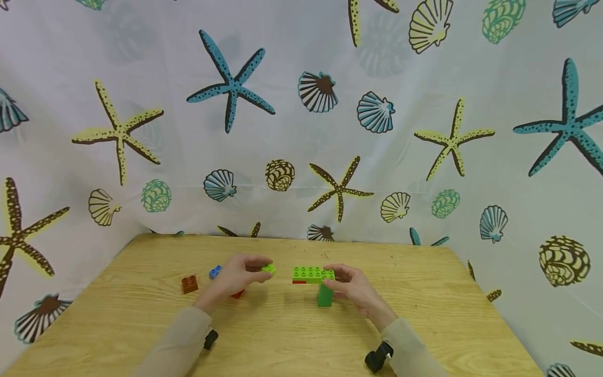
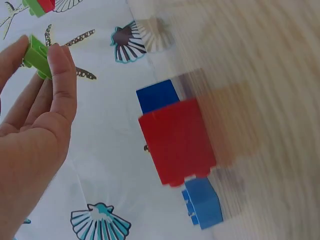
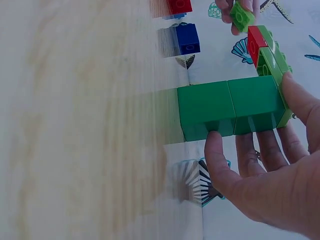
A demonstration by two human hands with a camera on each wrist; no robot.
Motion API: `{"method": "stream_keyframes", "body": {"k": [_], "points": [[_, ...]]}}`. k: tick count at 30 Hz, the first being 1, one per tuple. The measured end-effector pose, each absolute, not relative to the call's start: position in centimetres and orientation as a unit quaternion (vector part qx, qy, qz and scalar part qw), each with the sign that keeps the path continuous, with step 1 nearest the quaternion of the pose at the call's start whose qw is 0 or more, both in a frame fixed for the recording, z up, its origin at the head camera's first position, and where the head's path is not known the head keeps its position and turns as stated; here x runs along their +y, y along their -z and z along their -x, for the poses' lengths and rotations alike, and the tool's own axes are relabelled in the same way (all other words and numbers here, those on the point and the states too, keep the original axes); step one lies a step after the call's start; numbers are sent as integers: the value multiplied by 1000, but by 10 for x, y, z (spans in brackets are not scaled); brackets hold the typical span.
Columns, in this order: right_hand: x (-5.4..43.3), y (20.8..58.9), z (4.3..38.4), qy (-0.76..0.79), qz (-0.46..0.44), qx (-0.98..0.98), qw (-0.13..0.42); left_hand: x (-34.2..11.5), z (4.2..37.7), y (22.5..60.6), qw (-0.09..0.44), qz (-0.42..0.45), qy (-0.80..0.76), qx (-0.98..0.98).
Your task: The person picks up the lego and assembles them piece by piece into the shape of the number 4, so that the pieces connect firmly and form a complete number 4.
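A small lime green toy brick (image 2: 38, 56) is pinched between the thumb and fingers of my left hand (image 1: 237, 275), raised over the table. My right hand (image 1: 355, 288) grips a stack of two dark green bricks (image 3: 230, 109) from its right side. Across the stack's top lies a long lime green brick (image 1: 307, 274), jutting out to the left. Under its free end sits a red brick (image 3: 255, 44). The lime brick in my left hand is apart from this structure, a short way to its left.
Left of the structure stand a larger red brick (image 2: 177, 141), a dark blue brick (image 3: 187, 38) and a lighter blue brick (image 2: 203, 202). A brown brick (image 1: 189, 284) lies farther left on the wooden table (image 1: 282, 345). A shell-patterned cloth (image 1: 282, 136) hangs behind.
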State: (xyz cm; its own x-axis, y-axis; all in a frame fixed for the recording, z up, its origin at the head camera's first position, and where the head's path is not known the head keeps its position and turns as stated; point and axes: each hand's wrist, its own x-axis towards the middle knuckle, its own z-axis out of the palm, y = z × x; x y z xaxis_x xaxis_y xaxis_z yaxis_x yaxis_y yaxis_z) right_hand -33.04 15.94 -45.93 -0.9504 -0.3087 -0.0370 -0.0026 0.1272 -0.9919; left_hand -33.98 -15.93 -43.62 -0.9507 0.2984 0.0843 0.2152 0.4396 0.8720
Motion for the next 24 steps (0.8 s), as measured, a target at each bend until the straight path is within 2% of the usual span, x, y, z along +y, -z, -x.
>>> {"method": "stream_keyframes", "body": {"k": [12, 24], "points": [[161, 461, 334, 654, 94, 740, 124, -139, 345, 435, 60, -175, -541, 820], [162, 459, 334, 657, 95, 736, 133, -115, 347, 438, 41, -194, -592, 781]]}}
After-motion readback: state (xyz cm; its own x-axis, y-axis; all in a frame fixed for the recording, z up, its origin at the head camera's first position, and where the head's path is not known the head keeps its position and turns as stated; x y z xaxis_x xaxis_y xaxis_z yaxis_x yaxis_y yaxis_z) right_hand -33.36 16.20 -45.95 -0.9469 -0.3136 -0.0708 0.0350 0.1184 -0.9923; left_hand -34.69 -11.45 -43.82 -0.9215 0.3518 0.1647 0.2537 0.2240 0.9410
